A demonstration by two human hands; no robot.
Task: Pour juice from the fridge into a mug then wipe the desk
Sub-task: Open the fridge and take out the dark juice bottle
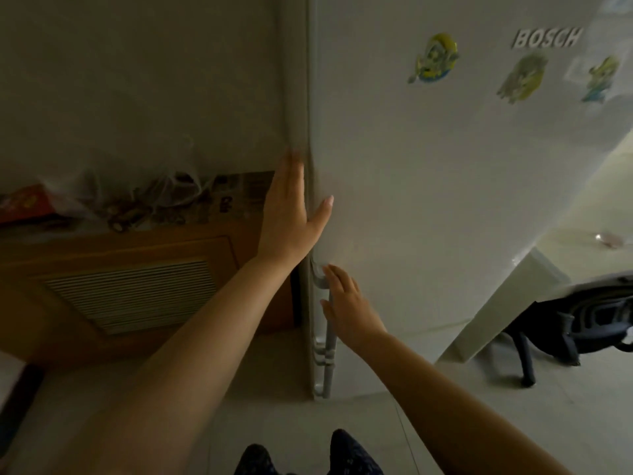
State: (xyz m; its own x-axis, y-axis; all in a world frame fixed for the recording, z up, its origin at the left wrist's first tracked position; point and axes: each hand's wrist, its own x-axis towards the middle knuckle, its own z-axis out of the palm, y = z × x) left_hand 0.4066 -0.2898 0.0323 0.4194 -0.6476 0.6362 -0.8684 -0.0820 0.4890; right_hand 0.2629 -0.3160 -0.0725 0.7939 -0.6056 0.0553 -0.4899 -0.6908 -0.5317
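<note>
Left hand (291, 210) lies flat along the smooth white fridge door (428, 183) edge (thumb on its front); right hand (349, 305), fingers straight, touches the grey tubular handle (329, 341).

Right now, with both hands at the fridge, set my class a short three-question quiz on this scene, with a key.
1. True or false: the right hand grips the fridge handle.
2. Fill in: the lettering on the fridge door reads ____.
3. The left hand lies against: A the door's edge; B a mug; C a cloth.
Key: 1 false, straight fingers beside it; 2 BOSCH; 3 A.
</note>
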